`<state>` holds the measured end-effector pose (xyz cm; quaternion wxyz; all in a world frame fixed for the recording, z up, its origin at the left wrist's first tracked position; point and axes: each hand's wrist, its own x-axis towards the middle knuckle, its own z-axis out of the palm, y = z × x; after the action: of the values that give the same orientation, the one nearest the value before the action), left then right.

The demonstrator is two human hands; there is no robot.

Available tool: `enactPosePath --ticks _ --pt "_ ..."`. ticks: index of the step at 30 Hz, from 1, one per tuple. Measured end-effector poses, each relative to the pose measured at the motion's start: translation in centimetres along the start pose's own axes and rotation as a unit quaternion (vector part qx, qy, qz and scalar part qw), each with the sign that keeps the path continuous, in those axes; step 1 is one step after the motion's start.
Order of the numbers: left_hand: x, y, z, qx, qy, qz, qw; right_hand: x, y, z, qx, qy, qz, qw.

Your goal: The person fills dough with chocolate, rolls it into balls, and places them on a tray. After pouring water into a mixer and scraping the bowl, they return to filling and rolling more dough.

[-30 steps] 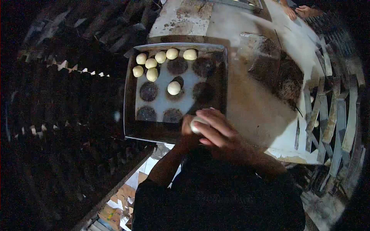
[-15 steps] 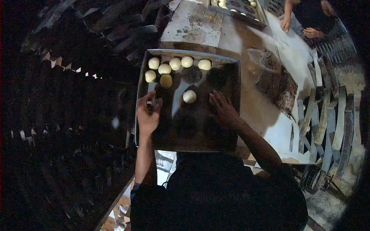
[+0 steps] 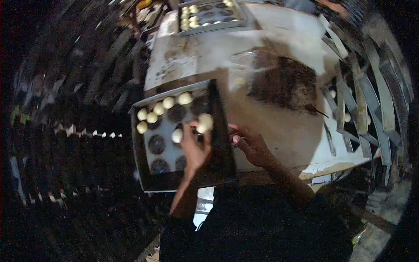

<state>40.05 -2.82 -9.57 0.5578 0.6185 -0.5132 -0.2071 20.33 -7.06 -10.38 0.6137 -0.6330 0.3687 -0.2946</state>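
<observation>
A dark baking tray with round dark patches on its base lies before me. Several pale dough balls sit along its far left side. My left hand is over the tray, its thumb and fingers closed on a pale dough ball. Beside those fingers, another dough ball rests on the tray. My right hand is just past the tray's right edge, above the table. Its thumb and forefinger point left with a gap between them, and I see nothing held there.
Farther back on the worktable stands a second tray with several dough balls. A dark patch covers part of the table. Metal racks line the right side. Another person's arm shows at the top right.
The view has turned, so the tray appears lower left and slanted. My left hand has moved right across the tray and now holds a dough ball. My right hand has left the tray's surface.
</observation>
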Motion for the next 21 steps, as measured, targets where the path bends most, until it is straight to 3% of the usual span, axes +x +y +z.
enactPosePath --ticks 3,4,5,8,9,10,11,13,15,17,19,20,21 --pt "-1.6 8.9 7.9 0.102 -0.100 0.036 0.989 -2.0 -0.6 -7.0 0.017 0.036 -0.008 0.999" --pt "-1.7 11.5 9.9 0.120 -0.118 0.040 0.985 -2.8 -1.0 -9.2 0.118 0.046 -0.023 0.992" --pt "-1.8 13.0 11.5 0.110 -0.120 0.028 0.986 -3.5 -1.9 -11.0 0.045 0.089 -0.087 0.991" --pt "-2.6 13.6 14.2 -0.152 -0.219 -0.049 0.963 -5.6 -4.2 -14.7 -0.177 0.191 -0.297 0.919" --pt "-3.1 13.5 14.9 -0.277 -0.259 -0.079 0.922 -6.5 -4.7 -15.7 -0.216 0.120 -0.339 0.908" --pt "-3.7 14.5 15.7 -0.244 -0.212 -0.137 0.936 -7.5 -5.2 -15.5 -0.173 0.106 -0.331 0.922" --pt "-4.0 15.9 16.5 -0.128 -0.146 -0.043 0.980 -8.5 -5.6 -15.0 -0.127 0.094 -0.324 0.933" --pt "-4.9 17.7 17.4 -0.153 -0.080 -0.042 0.984 -9.8 -5.7 -15.2 -0.050 0.147 -0.344 0.926" --pt "-6.4 18.9 17.4 -0.067 -0.079 0.043 0.994 -11.1 -6.8 -15.7 0.038 0.228 -0.320 0.919" --pt "-9.2 19.5 16.9 0.034 -0.077 0.113 0.990 -12.1 -7.5 -14.4 0.081 0.202 -0.341 0.914" --pt "-12.4 19.3 16.7 0.058 -0.003 0.155 0.986 -13.7 -8.1 -12.9 0.046 0.192 -0.340 0.920" --pt "-12.6 20.6 17.4 -0.082 0.069 0.158 0.982 -14.0 -9.2 -11.3 0.012 0.273 -0.378 0.884" --pt "-13.0 20.1 17.6 -0.075 0.079 0.139 0.984 -14.2 -8.9 -10.3 -0.027 0.248 -0.396 0.884"
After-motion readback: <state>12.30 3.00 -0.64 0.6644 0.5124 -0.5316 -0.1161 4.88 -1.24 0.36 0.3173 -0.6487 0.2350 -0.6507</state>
